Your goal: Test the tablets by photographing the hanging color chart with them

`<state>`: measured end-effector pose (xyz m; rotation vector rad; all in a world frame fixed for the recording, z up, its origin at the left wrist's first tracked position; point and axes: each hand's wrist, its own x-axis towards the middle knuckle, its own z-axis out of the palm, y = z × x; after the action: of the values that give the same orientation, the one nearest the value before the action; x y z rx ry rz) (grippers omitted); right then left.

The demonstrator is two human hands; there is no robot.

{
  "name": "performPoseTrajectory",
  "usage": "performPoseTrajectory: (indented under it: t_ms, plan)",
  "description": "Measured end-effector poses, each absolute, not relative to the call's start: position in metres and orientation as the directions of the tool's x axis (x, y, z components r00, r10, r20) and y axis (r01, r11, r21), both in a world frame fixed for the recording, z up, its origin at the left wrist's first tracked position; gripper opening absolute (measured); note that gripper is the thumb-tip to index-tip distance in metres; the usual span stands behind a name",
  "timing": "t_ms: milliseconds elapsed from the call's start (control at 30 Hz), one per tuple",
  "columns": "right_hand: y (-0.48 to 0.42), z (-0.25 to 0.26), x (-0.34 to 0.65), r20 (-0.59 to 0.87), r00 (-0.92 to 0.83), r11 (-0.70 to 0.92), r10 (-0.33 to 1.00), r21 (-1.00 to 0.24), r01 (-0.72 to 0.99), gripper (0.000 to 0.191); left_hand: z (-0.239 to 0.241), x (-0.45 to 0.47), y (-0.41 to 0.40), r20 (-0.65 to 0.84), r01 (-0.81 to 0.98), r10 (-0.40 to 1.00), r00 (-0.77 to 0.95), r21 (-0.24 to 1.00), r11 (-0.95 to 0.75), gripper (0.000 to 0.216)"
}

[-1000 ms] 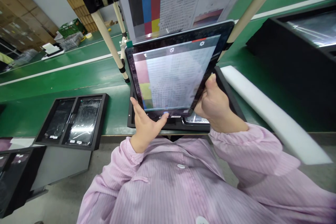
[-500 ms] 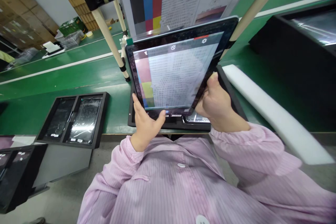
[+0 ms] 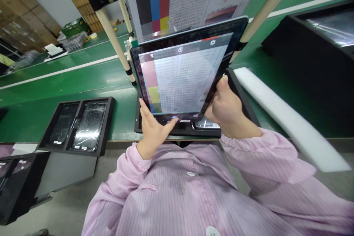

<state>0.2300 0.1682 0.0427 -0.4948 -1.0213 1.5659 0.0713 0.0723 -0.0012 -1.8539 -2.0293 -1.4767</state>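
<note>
Tablet raised slightly, screen lit; left hand and right hand grips pinching it

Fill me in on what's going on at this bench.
A person in a pink striped coat holds a tablet up, tilted, facing a colour chart that hangs just behind it. The left hand grips the lower left corner, thumb on the bottom edge of the screen; the right hand holds the right edge. The screen shows the chart. Below it a black tray rests on the green table.
</note>
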Motion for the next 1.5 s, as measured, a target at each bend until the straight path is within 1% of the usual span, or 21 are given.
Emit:
performPoseTrajectory:
  t_ms: [200, 400, 600, 667, 733, 800, 867, 933, 967, 1000, 1200, 1300, 1367, 1433, 1500]
  plan:
    - [0.169, 0.039, 0.231, 0.189, -0.226, 0.038, 0.956, -0.839, -0.543, 0.060, -0.001, 0.071, 0.071, 0.548, 0.768, 0.773, -0.319, 0.627, -0.128, 0.138]
    - [0.169, 0.042, 0.231, 0.206, -0.242, 0.035, 0.948, -0.825, -0.564, 0.065, -0.003, 0.072, 0.071, 0.579, 0.788, 0.760, -0.295, 0.597, -0.148, 0.137]
    - [0.169, 0.041, 0.231, 0.211, -0.232, 0.046, 0.950, -0.827, -0.561, 0.065, -0.003, 0.073, 0.071, 0.566, 0.777, 0.762, -0.315, 0.615, -0.136, 0.134]
    - [0.168, 0.042, 0.231, 0.205, -0.233, 0.045, 0.951, -0.834, -0.549, 0.066, -0.005, 0.071, 0.071, 0.575, 0.787, 0.758, -0.308, 0.602, -0.136, 0.133]
    - [0.167, 0.044, 0.230, 0.198, -0.257, 0.028, 0.946, -0.839, -0.543, 0.065, -0.008, 0.069, 0.072, 0.622, 0.817, 0.735, -0.269, 0.552, -0.168, 0.133]
    - [0.167, 0.045, 0.231, 0.198, -0.284, 0.011, 0.938, -0.838, -0.546, 0.063, -0.010, 0.066, 0.073, 0.701, 0.853, 0.687, -0.193, 0.465, -0.235, 0.125]
    - [0.166, 0.045, 0.231, 0.205, -0.270, 0.024, 0.941, -0.835, -0.550, 0.061, -0.009, 0.063, 0.074, 0.748, 0.873, 0.653, -0.122, 0.394, -0.288, 0.104]
    - [0.166, 0.045, 0.231, 0.198, -0.222, 0.048, 0.955, -0.839, -0.542, 0.059, -0.006, 0.062, 0.075, 0.750, 0.878, 0.655, -0.092, 0.372, -0.302, 0.081]
    - [0.166, 0.045, 0.231, 0.190, -0.198, 0.056, 0.962, -0.841, -0.538, 0.060, -0.005, 0.062, 0.075, 0.748, 0.878, 0.658, -0.090, 0.371, -0.302, 0.076]
    - [0.166, 0.044, 0.231, 0.183, -0.182, 0.059, 0.966, -0.842, -0.536, 0.060, -0.003, 0.062, 0.074, 0.749, 0.877, 0.657, -0.089, 0.371, -0.304, 0.075]
    - [0.164, 0.047, 0.229, 0.160, -0.179, 0.034, 0.971, -0.829, -0.558, 0.059, -0.001, 0.062, 0.073, 0.757, 0.863, 0.646, -0.095, 0.386, -0.325, 0.085]
    - [0.162, 0.050, 0.228, 0.168, -0.193, 0.032, 0.967, -0.827, -0.562, 0.060, -0.008, 0.061, 0.073, 0.769, 0.869, 0.632, -0.099, 0.376, -0.322, 0.110]
    - [0.161, 0.051, 0.228, 0.181, -0.194, 0.043, 0.964, -0.828, -0.559, 0.061, -0.015, 0.060, 0.073, 0.750, 0.871, 0.651, -0.120, 0.394, -0.293, 0.126]
    - [0.161, 0.051, 0.227, 0.196, -0.185, 0.064, 0.963, -0.832, -0.551, 0.061, -0.021, 0.059, 0.073, 0.719, 0.864, 0.678, -0.156, 0.432, -0.258, 0.133]
    - [0.161, 0.051, 0.228, 0.205, -0.174, 0.080, 0.963, -0.835, -0.545, 0.060, -0.026, 0.057, 0.073, 0.701, 0.853, 0.688, -0.189, 0.464, -0.239, 0.134]
